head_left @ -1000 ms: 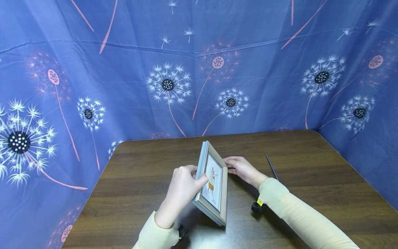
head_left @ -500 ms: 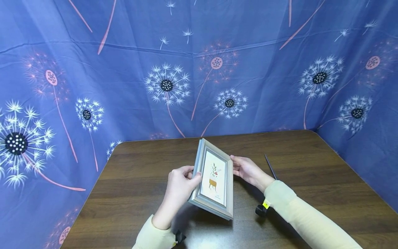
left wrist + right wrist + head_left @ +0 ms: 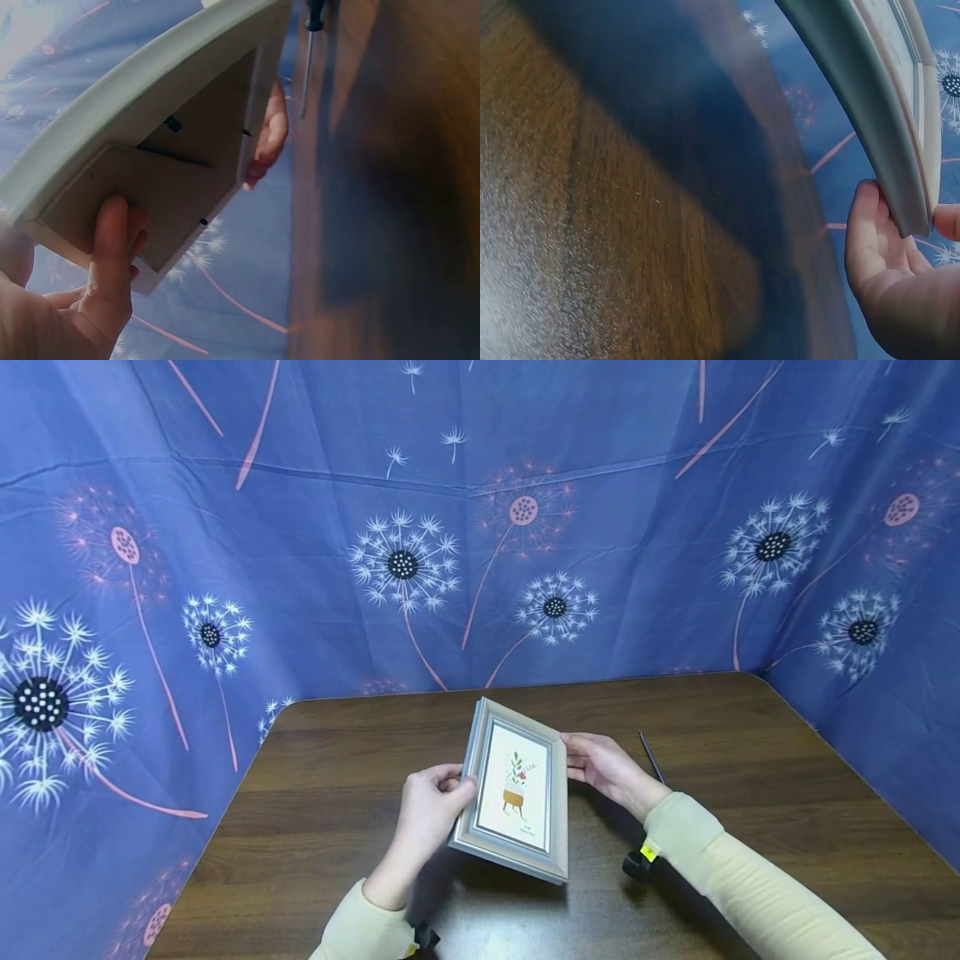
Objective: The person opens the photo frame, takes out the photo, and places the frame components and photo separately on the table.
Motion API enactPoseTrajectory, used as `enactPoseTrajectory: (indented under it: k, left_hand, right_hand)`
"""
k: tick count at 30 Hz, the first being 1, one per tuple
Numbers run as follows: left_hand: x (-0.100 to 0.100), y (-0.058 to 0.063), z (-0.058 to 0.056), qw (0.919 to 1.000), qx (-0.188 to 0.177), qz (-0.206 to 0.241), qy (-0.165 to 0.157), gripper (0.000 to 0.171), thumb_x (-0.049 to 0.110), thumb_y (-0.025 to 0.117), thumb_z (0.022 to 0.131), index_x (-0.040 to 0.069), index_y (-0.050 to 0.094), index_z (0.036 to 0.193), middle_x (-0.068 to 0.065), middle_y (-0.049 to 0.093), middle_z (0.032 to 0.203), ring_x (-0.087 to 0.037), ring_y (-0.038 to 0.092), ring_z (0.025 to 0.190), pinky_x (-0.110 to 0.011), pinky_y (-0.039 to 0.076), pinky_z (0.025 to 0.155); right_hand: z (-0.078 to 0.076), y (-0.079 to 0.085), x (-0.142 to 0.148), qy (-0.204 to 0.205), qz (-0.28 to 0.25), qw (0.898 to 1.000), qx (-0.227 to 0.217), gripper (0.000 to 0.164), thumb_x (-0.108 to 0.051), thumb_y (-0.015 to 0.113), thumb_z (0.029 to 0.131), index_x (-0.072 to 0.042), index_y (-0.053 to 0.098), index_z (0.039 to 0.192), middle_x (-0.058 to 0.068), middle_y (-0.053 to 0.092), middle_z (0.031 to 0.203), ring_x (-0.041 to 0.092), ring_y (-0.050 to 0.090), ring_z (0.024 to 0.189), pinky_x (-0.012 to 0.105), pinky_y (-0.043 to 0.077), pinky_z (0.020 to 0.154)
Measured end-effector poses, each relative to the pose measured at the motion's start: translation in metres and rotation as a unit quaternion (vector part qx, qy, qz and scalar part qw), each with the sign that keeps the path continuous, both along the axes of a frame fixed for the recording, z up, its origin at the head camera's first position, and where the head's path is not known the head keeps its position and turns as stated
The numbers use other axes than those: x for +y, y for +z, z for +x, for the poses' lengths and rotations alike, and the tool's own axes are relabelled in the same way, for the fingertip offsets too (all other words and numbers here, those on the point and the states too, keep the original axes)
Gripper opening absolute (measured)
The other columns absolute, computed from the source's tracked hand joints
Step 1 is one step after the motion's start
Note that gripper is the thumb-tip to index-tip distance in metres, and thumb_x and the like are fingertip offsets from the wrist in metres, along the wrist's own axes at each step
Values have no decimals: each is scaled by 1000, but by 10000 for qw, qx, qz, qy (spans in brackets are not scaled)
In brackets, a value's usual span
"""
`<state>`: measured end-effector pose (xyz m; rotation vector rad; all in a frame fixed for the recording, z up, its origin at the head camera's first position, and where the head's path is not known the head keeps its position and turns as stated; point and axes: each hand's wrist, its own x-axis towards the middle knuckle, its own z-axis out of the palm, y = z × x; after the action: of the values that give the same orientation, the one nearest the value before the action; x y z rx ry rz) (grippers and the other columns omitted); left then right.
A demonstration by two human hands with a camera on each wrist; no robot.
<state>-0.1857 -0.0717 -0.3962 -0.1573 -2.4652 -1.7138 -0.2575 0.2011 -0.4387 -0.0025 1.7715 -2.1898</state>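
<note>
A picture frame (image 3: pixel 558 793) with a silvery-beige border is held tilted above the table, its front toward the head camera. Its picture (image 3: pixel 513 787) shows a plant in an orange-brown pot on legs. My left hand (image 3: pixel 429 810) grips the left edge, thumb on the front; in the left wrist view its fingers (image 3: pixel 111 232) press on the brown backing board (image 3: pixel 180 202). At the upper right edge, my right hand (image 3: pixel 611 768) pinches the border between thumb and fingers, as the right wrist view also shows. Small dark tabs (image 3: pixel 173 123) sit along the back.
A screwdriver (image 3: pixel 309 60) with a black handle lies on the brown wooden table (image 3: pixel 337 760), partly hidden behind the right forearm in the head view. A blue dandelion-print cloth (image 3: pixel 465 568) hangs along the table's back and sides.
The picture frame has turned so its front faces the head camera more fully. My right hand has shifted slightly right with its edge, and my left hand slightly left.
</note>
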Motion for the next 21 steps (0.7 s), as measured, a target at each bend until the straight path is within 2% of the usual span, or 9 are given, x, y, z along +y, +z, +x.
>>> enactPoseTrajectory:
  k: [6,12,18,21]
  left_hand:
    - [-4,-6,-3,9998,-142,-24,-99,27,11,65,79,-7,69,99,-4,63,64,-8,53,58,-18,46,53]
    - [-9,-14,-6,9992,-351,-13,-174,29,10,63,80,-9,67,102,-6,68,71,-6,56,64,-18,49,57]
    - [-12,-22,-6,9960,-826,118,-311,30,9,60,81,-10,65,104,2,56,63,-6,47,57,-16,40,48]
    - [-14,-26,-6,9929,-1074,225,-450,32,9,59,81,-10,63,107,3,52,62,-7,45,55,-19,41,46]
  right_hand:
    - [-2,1,2,-25,278,9996,-20,35,-22,49,99,4,48,121,0,67,89,12,64,81,28,57,78]
    - [-5,2,1,-85,334,9994,-35,36,-22,51,98,5,47,122,-1,67,86,11,64,78,27,57,76]
    - [-6,2,-1,-91,367,9993,-35,41,-21,51,98,8,43,126,-1,67,85,9,63,75,25,57,73]
    - [-6,1,-1,-112,490,9987,-59,44,-22,51,98,9,41,129,0,66,86,10,63,75,24,56,72]
